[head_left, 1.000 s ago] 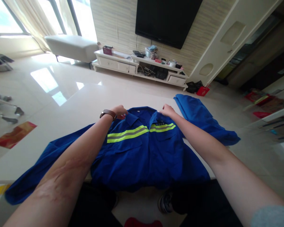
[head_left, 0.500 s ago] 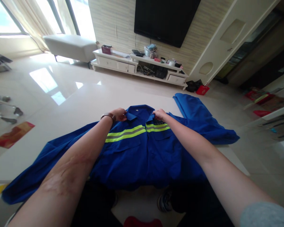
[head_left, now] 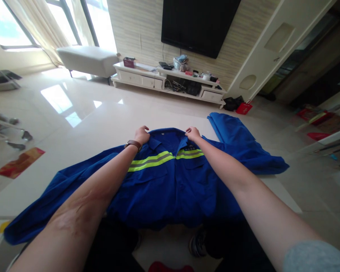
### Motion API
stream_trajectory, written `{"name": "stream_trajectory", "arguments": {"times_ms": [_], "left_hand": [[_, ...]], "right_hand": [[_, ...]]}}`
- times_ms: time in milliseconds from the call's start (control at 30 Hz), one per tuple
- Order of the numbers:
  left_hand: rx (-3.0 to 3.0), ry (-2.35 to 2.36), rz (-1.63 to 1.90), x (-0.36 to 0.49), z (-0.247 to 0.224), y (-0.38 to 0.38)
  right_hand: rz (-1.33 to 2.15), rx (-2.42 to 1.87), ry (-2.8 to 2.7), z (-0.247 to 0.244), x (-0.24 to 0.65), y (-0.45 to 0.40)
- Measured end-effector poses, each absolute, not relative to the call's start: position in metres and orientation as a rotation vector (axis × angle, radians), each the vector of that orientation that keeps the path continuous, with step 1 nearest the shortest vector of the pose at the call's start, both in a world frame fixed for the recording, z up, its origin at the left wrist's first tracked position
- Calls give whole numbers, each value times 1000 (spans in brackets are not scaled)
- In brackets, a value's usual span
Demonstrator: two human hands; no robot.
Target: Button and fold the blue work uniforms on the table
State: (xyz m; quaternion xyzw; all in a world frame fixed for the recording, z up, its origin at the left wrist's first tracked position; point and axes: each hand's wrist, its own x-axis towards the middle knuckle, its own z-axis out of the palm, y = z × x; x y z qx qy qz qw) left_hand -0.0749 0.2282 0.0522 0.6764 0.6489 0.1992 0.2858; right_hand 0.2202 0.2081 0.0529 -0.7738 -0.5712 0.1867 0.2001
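In the head view, a bright living room lay behind, with a wall-mounted black television (head_left: 198,26) above a low white cabinet (head_left: 136,77) and a grey upholstered stool (head_left: 89,60) near the windows. In front, a smooth white bench (head_left: 277,187) carried a royal-blue fabric work jacket (head_left: 158,192) with a yellow-and-grey reflective stripe (head_left: 153,161) across its chest. The jacket lay front upward, its collar (head_left: 155,143) pointing away from the person and its lower end at the near side of the bench. Its long axis ran from the far collar towards the person, while one sleeve (head_left: 53,196) stretched out to the left and nearer. A folded bundle of blue cloth (head_left: 238,139) lay to the right, meeting the jacket's shoulder.

The left hand (head_left: 142,134), a brown-strapped wristwatch (head_left: 134,144) above it, and the right hand (head_left: 192,133) were at opposite ends of the collar, fingers bent; whether they gripped the cloth could not be told.

Half a second earlier the fingers were lower, at the collar's front flaps; now they were at its far edge. A second earlier, the right hand had been farther right, towards the shoulder.
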Motion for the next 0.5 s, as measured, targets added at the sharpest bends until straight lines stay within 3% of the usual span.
{"name": "stream_trajectory", "arguments": {"times_ms": [200,367,500], "left_hand": [[2127,1714,210,-115,70,170],[2148,1628,-406,-186,41,81],[2247,1491,-491,-215,18,49]], "right_hand": [[456,-2015,-1825,68,263,158],[243,-1942,-2405,64,305,60],[418,-2037,-2632,50,309,3]]}}
